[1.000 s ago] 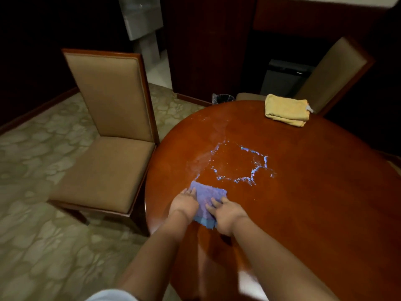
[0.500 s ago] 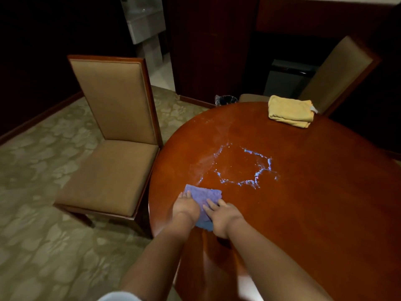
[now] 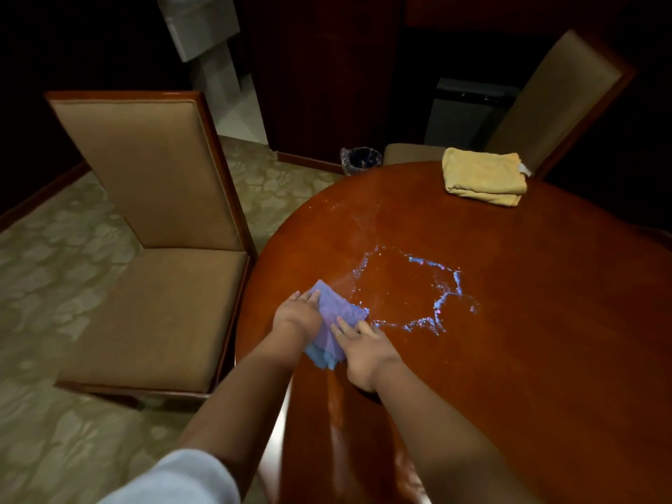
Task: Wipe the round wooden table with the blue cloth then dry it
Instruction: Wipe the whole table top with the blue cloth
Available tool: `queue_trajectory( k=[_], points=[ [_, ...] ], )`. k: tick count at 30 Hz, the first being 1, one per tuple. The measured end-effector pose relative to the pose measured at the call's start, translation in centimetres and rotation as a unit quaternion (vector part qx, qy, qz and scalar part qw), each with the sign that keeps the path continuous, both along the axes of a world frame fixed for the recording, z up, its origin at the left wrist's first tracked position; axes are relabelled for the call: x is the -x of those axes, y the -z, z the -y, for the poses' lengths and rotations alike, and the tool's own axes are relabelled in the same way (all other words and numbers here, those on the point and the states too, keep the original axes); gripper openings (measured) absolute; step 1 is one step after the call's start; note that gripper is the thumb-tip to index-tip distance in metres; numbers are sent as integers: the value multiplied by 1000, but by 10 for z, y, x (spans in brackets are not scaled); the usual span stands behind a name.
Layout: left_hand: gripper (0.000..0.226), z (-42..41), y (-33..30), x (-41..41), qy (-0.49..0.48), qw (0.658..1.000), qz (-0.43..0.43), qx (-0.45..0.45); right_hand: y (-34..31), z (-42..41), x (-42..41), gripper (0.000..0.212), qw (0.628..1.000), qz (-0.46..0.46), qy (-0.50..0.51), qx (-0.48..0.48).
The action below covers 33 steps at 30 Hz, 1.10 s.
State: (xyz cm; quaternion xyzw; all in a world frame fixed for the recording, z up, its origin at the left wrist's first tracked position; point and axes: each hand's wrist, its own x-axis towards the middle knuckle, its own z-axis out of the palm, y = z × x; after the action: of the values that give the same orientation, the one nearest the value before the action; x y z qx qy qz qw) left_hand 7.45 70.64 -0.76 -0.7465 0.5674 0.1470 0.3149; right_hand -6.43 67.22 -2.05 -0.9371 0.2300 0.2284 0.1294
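The blue cloth (image 3: 336,316) lies bunched on the round wooden table (image 3: 527,340), near its left edge. My left hand (image 3: 296,314) presses on the cloth's left side with fingers stretched out. My right hand (image 3: 365,349) lies on its right side, fingers straight and flat on the cloth. A glistening wet puddle (image 3: 411,289) spreads on the table just beyond the cloth. A folded yellow towel (image 3: 483,180) rests at the table's far edge.
A tan upholstered chair (image 3: 156,227) stands close against the table's left side. A second chair (image 3: 552,103) sits behind the yellow towel. A small lined waste bin (image 3: 361,160) stands on the carpet past the table.
Both hands have pushed the blue cloth a little forward, up to the near edge of the puddle. The camera has shifted slightly.
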Motion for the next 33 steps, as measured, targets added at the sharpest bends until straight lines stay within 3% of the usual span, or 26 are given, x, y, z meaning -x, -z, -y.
queue_trajectory(
  k=[11,16,23,33],
  points=[
    [63,83,-7,-20,147,987,40,-39,8,24,-20,70,993,32,112,7],
    [62,93,2,-19,200,978,45,-30,5,23,-23,70,993,2,117,12],
    [74,76,4,-17,137,990,7,-9,-5,14,-29,71,995,-17,102,11],
    [58,4,4,-6,29,999,-41,19,-13,-19,-1,73,999,-22,-13,33]
  ],
)
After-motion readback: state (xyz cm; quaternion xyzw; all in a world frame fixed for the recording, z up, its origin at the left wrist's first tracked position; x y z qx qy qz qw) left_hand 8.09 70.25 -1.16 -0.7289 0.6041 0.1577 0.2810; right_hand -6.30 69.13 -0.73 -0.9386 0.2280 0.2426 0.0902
